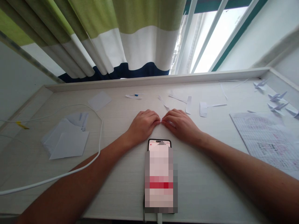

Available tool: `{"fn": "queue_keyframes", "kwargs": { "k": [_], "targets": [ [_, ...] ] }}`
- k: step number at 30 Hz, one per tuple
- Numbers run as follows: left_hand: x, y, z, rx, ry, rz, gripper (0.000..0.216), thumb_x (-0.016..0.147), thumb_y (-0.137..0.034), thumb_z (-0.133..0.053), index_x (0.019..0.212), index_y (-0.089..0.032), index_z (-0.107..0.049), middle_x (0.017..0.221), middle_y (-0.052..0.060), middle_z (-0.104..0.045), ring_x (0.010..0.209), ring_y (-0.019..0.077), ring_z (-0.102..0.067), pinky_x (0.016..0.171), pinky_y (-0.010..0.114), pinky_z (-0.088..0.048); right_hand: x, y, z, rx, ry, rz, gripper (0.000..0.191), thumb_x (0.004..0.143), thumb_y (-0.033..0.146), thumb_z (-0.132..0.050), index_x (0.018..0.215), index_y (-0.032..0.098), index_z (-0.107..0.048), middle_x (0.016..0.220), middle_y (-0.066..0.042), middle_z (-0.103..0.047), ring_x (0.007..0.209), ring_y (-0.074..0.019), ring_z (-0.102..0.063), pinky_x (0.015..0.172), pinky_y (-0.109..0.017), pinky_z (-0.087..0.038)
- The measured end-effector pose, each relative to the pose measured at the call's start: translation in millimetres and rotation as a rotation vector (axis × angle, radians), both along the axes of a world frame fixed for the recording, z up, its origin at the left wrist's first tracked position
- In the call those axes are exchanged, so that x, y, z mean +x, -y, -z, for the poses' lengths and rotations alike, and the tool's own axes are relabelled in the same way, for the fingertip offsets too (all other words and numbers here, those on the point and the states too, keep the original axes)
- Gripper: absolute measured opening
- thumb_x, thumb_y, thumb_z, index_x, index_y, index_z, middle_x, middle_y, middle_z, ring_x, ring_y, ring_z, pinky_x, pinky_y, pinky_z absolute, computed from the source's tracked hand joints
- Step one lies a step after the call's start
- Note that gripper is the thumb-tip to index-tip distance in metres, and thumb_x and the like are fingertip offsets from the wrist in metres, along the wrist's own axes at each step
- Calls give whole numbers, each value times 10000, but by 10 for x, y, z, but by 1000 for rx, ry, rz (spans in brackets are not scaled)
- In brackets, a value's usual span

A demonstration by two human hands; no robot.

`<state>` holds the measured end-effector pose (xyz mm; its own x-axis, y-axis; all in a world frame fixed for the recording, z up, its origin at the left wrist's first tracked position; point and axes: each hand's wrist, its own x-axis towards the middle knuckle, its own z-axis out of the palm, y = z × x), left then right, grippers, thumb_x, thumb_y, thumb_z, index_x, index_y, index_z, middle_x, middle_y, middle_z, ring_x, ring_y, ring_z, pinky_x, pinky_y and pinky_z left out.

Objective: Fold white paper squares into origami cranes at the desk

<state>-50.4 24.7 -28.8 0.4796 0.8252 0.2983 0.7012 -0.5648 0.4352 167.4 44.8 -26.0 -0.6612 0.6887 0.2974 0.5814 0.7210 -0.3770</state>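
Observation:
My left hand (pixel 143 123) and my right hand (pixel 179 124) rest on the white desk (pixel 121 183), fingertips meeting at the middle. Both are curled and pinch a small piece of white paper (pixel 161 120) between them; most of it is hidden under the fingers. A phone (pixel 159 174) lies flat on the desk just in front of my hands, screen lit, with a cable at its near end.
A stack of white paper sheets (pixel 66 138) lies at the left, with a white cable (pixel 70 172) looping past it. Paper scraps (pixel 188 104) litter the far side. Folded paper cranes (pixel 277 106) and a printed sheet (pixel 266 140) sit at the right. A curtain (pixel 112 37) hangs behind.

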Motion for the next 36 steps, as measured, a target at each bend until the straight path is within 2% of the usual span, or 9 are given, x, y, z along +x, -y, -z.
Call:
{"fn": "queue_keyframes", "kwargs": {
  "k": [5,8,10,14,21,29,36],
  "targets": [
    [31,13,10,-66,132,-83,86,972,-207,-677,910,-221,-735,964,18,-781,961,213,-670,893,381,-482,-19,0,1,-136,-114,152,79,981,209,-678,1016,185,-745,986,-89,-765,916,-239,-700,846,-374,-522],
    [41,17,24,-108,247,-145,59,924,-184,-732,937,-236,-756,924,7,-784,926,206,-687,893,377,-513,-26,-13,-3,-224,-200,223,57,937,202,-729,990,209,-747,976,-58,-766,870,-208,-714,831,-355,-533],
    [43,13,35,-158,328,-184,149,888,-161,-761,1008,-250,-759,922,-2,-788,925,198,-707,915,376,-527,-33,-22,-12,-270,-240,238,38,915,186,-740,937,216,-750,946,-40,-767,853,-194,-718,824,-344,-536],
    [42,-8,57,-261,430,-210,168,860,-179,-777,1012,-249,-770,965,11,-793,950,198,-729,941,376,-544,-52,-27,-44,-332,-285,260,43,877,169,-755,879,212,-749,898,-27,-772,835,-189,-722,801,-336,-541],
    [39,-46,48,-365,450,-221,255,837,-182,-778,1085,-238,-776,985,12,-807,991,209,-725,1001,398,-518,-82,-18,-101,-420,-347,274,65,842,144,-742,872,202,-746,873,-24,-798,817,-196,-745,778,-331,-551],
    [40,-59,56,-345,418,-214,249,839,-204,-761,1083,-250,-782,999,16,-808,1012,218,-722,1009,397,-523,-101,-50,-126,-435,-289,263,128,844,98,-721,920,195,-754,894,-36,-812,857,-209,-753,822,-346,-547],
    [49,-60,64,-342,447,-224,189,851,-212,-734,1031,-238,-785,984,27,-797,977,213,-728,980,385,-533,-106,-22,-99,-372,-246,279,123,860,115,-740,952,191,-768,918,-44,-805,915,-217,-715,881,-366,-533]
  ]
}}
